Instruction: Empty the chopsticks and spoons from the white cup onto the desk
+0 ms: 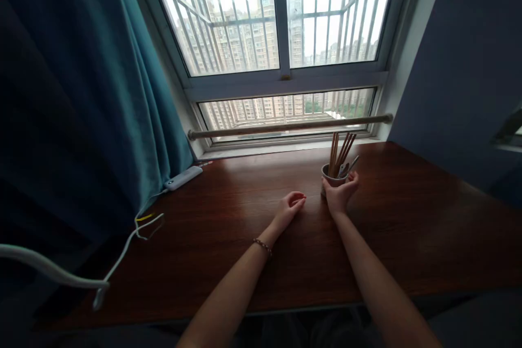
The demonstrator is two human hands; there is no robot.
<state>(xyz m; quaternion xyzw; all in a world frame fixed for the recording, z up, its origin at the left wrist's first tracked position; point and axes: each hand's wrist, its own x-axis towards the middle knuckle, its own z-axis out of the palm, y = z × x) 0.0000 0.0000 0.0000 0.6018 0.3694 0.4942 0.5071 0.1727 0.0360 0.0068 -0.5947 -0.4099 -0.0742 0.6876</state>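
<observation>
Head view is showing the dark wooden bench (253, 239) lying under the window, a white power strip (184, 178) sitting near the curtain. The right hand (340, 193) is wrapping, clamped, around the cup (329, 179) of chopsticks (338, 149); gripping low and keeping it upright seems wise. The left hand (290, 205) is resting loosely curled, empty, just beside it.

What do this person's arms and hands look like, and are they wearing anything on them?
Both forearms are bare, with no sleeves in view. The left hand has a thin beaded bracelet at its wrist. The right hand wears nothing visible: no glove, watch or ring.
</observation>
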